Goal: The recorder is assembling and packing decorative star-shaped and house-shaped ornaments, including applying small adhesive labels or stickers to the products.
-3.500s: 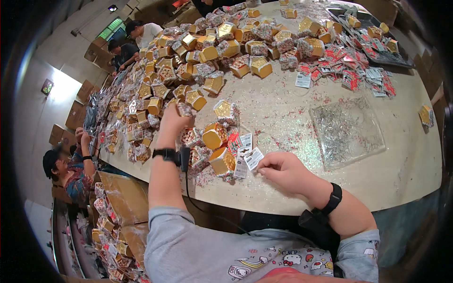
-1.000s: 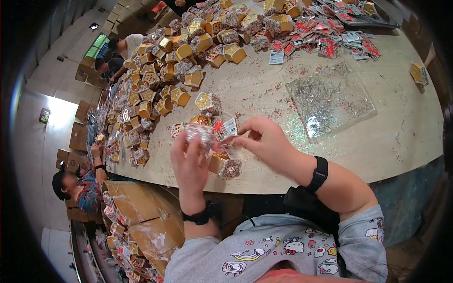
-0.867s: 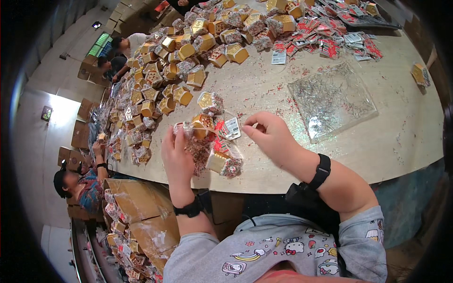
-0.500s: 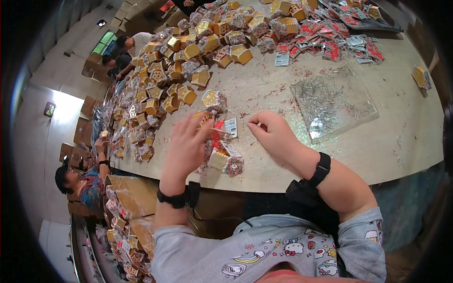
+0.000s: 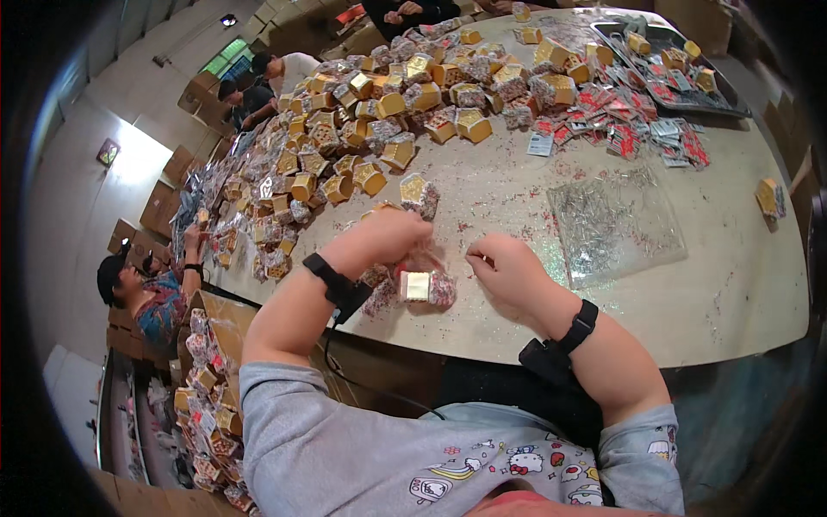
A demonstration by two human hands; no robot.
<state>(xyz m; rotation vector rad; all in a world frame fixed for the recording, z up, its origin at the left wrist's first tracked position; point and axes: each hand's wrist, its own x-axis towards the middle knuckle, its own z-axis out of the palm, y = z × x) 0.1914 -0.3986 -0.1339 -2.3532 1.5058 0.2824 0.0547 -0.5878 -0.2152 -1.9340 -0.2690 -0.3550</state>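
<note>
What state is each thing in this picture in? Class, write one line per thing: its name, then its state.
Left hand: closed over a clear bag.
Clear bag: crumpled, lying on the table, a gold box showing through.
Right hand: fingers pinched together, resting on the table.
Clear tray: flat on the table, holding thin silvery bits.
Gold boxes: heaped loosely.
Table: littered with specks.

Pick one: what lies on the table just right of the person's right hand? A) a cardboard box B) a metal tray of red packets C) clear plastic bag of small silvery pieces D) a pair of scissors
C: the clear plastic bag of silvery bits lies flat on the table, just right of the right hand.
</note>
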